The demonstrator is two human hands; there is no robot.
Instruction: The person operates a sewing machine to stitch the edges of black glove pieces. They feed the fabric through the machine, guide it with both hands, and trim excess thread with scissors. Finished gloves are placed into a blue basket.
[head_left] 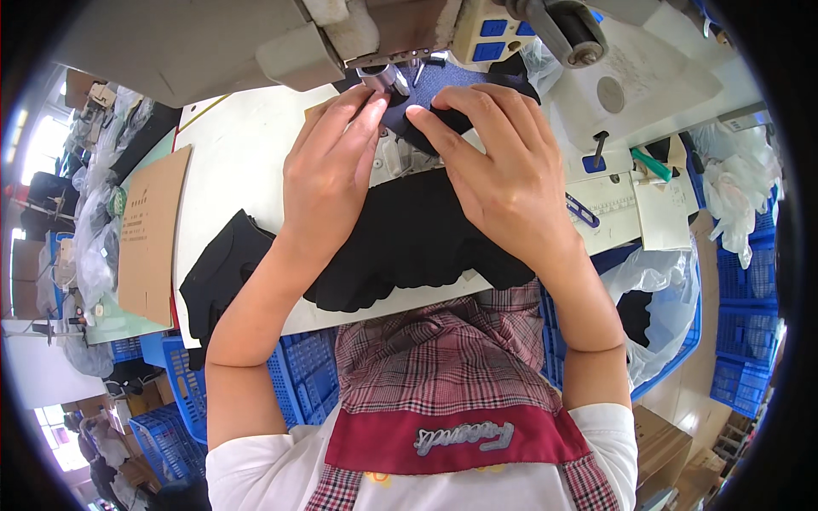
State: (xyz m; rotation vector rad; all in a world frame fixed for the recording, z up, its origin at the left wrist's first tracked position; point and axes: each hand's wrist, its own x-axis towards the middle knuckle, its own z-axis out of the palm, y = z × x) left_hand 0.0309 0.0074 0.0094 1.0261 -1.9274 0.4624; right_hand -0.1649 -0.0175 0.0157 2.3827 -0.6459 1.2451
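Both hands work close below the needle area of a sewing machine [290, 64]. My left hand [331, 166] has its fingers pressed together beside a shiny metal cylinder [383, 78]; its thumb and whatever it pinches are hidden. With bent fingers, my right hand [509, 157] grips the edge of dark cloth, thumb and forefinger near each other. Blue-grey cloth [445, 79] lies beyond the fingertips, under the machine head. A black fabric piece [409, 234] with a wavy near edge spreads between my wrists and over the table's front edge. Another black piece [223, 266] lies by my left forearm.
On the white table [230, 162] at right lie a purple-blue cutter [582, 210], a ruler [613, 204] and a green-handled tool [652, 164]. Cardboard [149, 243] stands left. Blue crates [745, 324] and a plastic-lined bin [669, 281] stand right; another blue crate [302, 375] sits below the table.
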